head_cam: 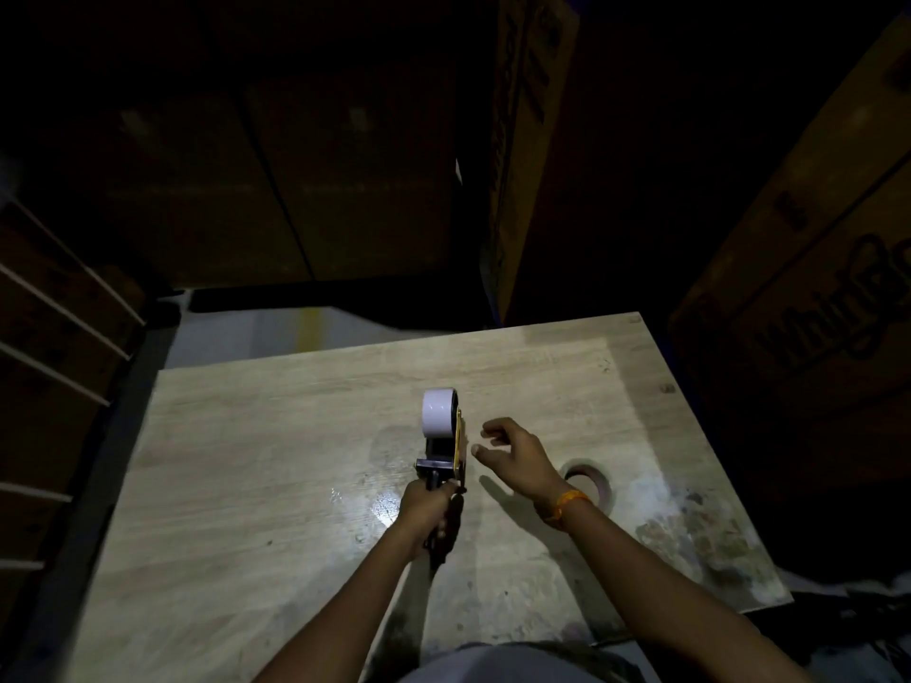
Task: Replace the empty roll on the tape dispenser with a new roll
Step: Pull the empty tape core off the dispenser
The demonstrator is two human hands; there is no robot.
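A black and yellow tape dispenser (446,456) stands over the middle of the pale wooden table (246,436), with a full white tape roll (437,411) mounted at its far end. My left hand (428,510) is shut around the dispenser's handle. Just to the right of the dispenser, my right hand (512,451) hovers with fingers loosely curled and apart, holding nothing. An empty brown cardboard roll core (594,483) lies flat on the table behind my right wrist, partly hidden by it.
Large cardboard boxes (808,298) stand close to the table's right and far sides in the dark. Slatted crates (54,337) stand along the left. A stained patch (690,539) marks the table's right front part. The room is dim beyond the lit tabletop.
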